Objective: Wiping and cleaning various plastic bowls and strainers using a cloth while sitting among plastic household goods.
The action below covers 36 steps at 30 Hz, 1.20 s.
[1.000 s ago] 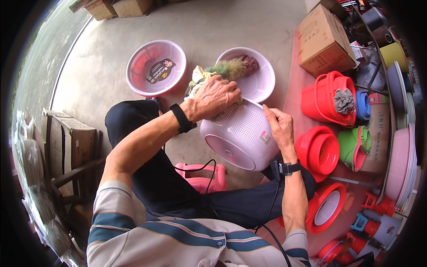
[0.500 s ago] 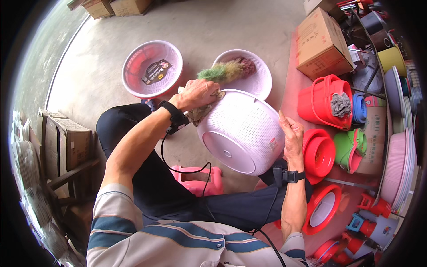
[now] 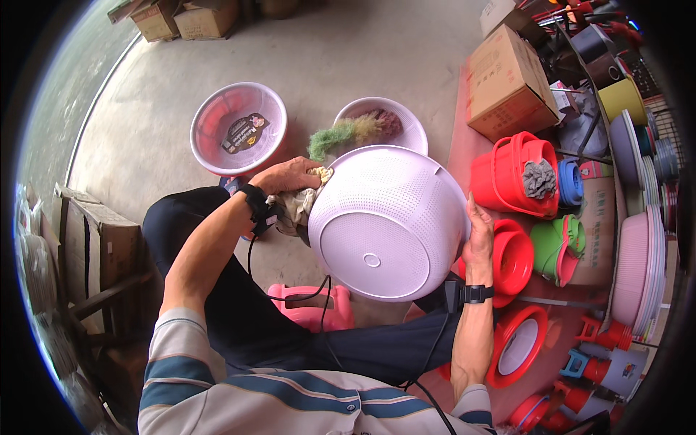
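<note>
Tilted in front of me is a pale lilac perforated plastic basket point(image 3: 384, 225), its round base turned toward me. My right hand point(image 3: 477, 232) grips its right side, with the fingers out of sight behind the wall. In my left hand point(image 3: 290, 176) a crumpled beige cloth point(image 3: 296, 210) is bunched against the basket's upper left side. Beyond the basket, a second lilac basin point(image 3: 415, 129) lies on the floor with a fluffy green, yellow and maroon duster point(image 3: 355, 133) across it. To the left stands another lilac basket point(image 3: 239, 129) with a dark label inside.
Red buckets point(image 3: 511, 174), a blue pail point(image 3: 570, 183), green pails point(image 3: 557, 246) and red basins point(image 3: 511, 261) crowd the right side. A cardboard box point(image 3: 510, 83) stands behind them. A pink stool point(image 3: 312, 308) sits below the basket. Cartons point(image 3: 101, 243) line the left. Black cables hang from my wrists.
The basket has turned so its base faces me more fully, and its side sticker is now out of view. My left hand with the cloth has moved left and lower along its side.
</note>
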Each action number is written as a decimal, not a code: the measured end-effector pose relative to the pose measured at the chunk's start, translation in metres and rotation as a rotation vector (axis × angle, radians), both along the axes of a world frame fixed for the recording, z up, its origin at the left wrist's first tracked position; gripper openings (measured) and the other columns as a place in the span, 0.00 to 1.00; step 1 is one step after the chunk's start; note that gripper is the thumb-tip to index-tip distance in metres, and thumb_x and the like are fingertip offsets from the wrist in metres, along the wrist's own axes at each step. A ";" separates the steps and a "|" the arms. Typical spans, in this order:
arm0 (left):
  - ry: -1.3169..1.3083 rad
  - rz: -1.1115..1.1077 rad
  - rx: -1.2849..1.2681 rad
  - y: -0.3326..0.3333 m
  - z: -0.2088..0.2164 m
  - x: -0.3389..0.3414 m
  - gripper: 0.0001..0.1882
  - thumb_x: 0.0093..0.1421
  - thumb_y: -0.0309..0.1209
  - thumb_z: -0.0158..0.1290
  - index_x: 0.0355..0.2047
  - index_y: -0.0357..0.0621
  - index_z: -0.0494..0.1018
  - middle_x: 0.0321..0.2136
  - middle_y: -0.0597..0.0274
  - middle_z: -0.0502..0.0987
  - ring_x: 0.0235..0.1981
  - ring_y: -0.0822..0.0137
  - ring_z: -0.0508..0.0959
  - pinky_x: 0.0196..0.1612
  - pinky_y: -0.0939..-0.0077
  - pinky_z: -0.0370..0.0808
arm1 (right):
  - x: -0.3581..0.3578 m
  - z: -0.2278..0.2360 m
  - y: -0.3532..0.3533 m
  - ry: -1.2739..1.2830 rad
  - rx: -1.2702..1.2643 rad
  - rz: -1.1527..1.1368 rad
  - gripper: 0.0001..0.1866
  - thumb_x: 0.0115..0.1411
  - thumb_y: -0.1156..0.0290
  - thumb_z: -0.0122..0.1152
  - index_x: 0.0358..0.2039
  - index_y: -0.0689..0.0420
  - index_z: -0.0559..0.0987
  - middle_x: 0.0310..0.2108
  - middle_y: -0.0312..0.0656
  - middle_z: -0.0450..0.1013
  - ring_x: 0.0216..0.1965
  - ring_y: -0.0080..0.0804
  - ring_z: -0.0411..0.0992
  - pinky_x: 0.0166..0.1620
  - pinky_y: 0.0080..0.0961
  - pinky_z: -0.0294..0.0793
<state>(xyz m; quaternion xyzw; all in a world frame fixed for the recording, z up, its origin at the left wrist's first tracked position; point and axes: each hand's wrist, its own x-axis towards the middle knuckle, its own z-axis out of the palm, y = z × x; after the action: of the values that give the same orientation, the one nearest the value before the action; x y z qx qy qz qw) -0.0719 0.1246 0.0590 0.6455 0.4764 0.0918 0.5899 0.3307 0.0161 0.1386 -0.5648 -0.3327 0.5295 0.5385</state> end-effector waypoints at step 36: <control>0.336 -0.030 0.617 0.007 -0.009 0.001 0.15 0.57 0.32 0.58 0.44 0.40 0.79 0.32 0.43 0.83 0.39 0.41 0.83 0.43 0.48 0.77 | -0.023 -0.030 0.031 -0.284 -0.060 0.133 0.23 0.68 0.50 0.68 0.30 0.59 0.86 0.27 0.25 0.74 0.29 0.12 0.64 0.34 0.15 0.61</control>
<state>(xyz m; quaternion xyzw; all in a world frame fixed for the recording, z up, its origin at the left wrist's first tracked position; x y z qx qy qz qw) -0.0711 0.1314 0.0497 0.8063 0.5072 0.1155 0.2817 0.3075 0.0474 0.1090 -0.6265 -0.4262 0.4886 0.4327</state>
